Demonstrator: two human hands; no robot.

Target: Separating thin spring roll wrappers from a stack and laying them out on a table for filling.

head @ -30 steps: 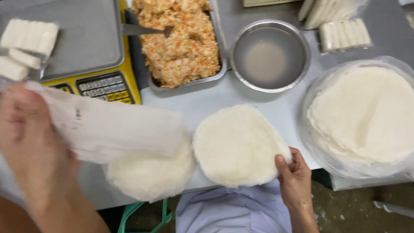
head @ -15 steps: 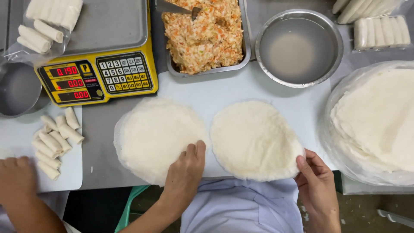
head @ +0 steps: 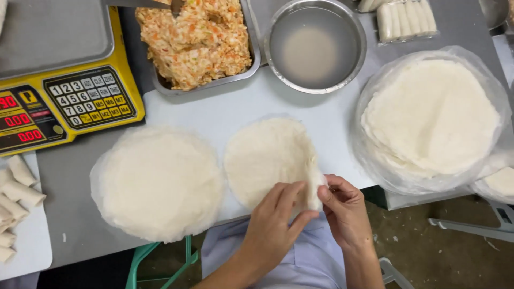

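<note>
My left hand (head: 276,222) and my right hand (head: 342,206) meet at the near right edge of a round white wrapper sheet (head: 265,155) lying on the white board (head: 214,112). Both hands pinch that edge, which is lifted and folded slightly. To its left lies a larger stack of round wrappers (head: 158,182) on clear plastic. Behind the board stands a metal tray of orange-flecked filling (head: 195,40) with a utensil in it.
A yellow scale (head: 64,101) sits at the back left. A metal bowl of cloudy water (head: 316,45) stands behind the board. A big wrapper stack in plastic (head: 431,115) lies right. Finished rolls (head: 13,195) lie at left, more rolls (head: 404,18) at the back.
The view shifted right and closer. My left hand moved from the left wrapper stack to the right wrapper's near edge, joining my right hand there, and the edge is now lifted.
</note>
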